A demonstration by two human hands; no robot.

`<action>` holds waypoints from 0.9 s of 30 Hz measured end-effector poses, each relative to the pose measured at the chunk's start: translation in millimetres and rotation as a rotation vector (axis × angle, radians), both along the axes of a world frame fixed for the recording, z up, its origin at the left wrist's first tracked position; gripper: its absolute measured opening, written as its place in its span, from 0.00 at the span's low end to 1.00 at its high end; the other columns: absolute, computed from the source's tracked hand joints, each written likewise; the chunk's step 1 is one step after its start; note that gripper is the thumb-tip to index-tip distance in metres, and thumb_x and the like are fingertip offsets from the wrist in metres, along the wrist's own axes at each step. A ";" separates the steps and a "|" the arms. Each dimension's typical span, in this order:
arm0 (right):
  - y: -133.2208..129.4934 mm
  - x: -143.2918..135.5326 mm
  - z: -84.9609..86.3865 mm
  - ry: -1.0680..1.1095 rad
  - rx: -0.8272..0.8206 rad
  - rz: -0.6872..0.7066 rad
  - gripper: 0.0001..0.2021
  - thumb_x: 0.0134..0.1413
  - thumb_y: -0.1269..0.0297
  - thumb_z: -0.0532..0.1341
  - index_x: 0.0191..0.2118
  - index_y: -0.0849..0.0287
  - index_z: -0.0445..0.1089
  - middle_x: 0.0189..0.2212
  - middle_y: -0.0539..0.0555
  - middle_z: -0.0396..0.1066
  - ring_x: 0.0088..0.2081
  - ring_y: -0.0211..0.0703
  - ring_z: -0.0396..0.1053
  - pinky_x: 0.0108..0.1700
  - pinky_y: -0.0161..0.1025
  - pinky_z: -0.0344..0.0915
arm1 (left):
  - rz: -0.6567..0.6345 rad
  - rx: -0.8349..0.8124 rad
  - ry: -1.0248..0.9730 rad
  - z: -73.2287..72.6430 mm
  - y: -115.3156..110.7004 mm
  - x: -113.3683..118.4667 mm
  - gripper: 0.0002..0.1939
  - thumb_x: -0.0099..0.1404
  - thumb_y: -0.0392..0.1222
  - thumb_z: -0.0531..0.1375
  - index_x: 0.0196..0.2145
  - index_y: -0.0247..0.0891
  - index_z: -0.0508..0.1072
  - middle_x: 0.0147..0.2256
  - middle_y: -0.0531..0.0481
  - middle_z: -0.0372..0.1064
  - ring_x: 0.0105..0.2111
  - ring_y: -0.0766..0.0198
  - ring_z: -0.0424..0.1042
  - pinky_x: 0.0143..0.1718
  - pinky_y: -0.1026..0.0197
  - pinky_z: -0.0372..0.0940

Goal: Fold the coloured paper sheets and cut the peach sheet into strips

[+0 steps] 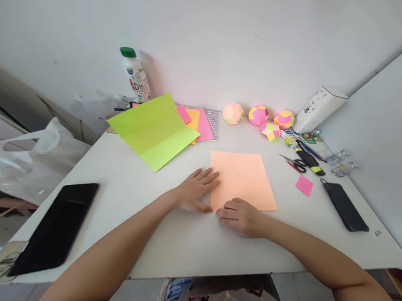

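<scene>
Left hand (196, 191): fingers extended and spread, grasping nothing, fingertips resting on the left edge of the peach sheet (238, 171). Right hand (242, 218): fingers curled at the near-left corner of the same sheet; whether they pinch the paper or merely press on it cannot be determined from this angle. The peach sheet lies flat on the white table (184, 255), in front of the person, with a line running across its nearer half.

Beyond the left hand, a lime green sheet (154, 131), creased across, lies partly over pink and orange papers (204, 125). A white bottle (137, 77) with a green cap stands behind it, near the wall.

Farther back, beyond the peach sheet, four faceted paper balls (258, 115) sit in a group, three of them close together. To their right is a white carton (320, 108).

Right of the peach sheet: a pink paper square (304, 185), scissors (300, 164) and a black-and-yellow tool (310, 159). Nearer the table's right edge lies a dark rectangular case (345, 206).

At far left, a black tablet (60, 224) lies on the table; a white plastic bag (38, 159) is beside the table.
</scene>
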State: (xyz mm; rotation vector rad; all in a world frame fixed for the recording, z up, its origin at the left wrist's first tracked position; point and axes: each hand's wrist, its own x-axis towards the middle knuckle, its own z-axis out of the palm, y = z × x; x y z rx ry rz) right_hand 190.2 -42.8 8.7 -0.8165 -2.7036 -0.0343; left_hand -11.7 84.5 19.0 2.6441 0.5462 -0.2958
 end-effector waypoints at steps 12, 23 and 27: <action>11.7 0.2 8.8 -0.170 -0.083 0.087 0.08 0.55 0.74 0.52 0.37 0.59 0.67 0.44 0.54 0.70 0.33 0.39 0.56 0.34 0.38 0.53 | 0.103 -0.096 0.075 5.2 -1.6 6.8 0.50 0.55 0.60 0.57 0.67 0.41 0.38 0.66 0.49 0.18 0.65 0.53 0.18 0.64 0.45 0.23; -15.7 45.7 12.6 -0.161 -0.148 0.015 0.10 0.54 0.73 0.51 0.39 0.60 0.66 0.48 0.56 0.69 0.36 0.43 0.58 0.36 0.42 0.57 | 0.144 -0.120 0.164 14.9 -3.1 15.6 0.53 0.51 0.56 0.60 0.67 0.41 0.38 0.66 0.49 0.16 0.65 0.50 0.18 0.64 0.44 0.25; -32.6 69.5 17.3 -0.143 -0.165 -0.052 0.10 0.53 0.75 0.51 0.39 0.61 0.66 0.48 0.58 0.70 0.36 0.44 0.60 0.36 0.43 0.59 | 0.133 -0.120 0.174 14.7 -3.1 15.2 0.52 0.52 0.55 0.59 0.67 0.40 0.37 0.66 0.48 0.15 0.65 0.51 0.17 0.64 0.44 0.25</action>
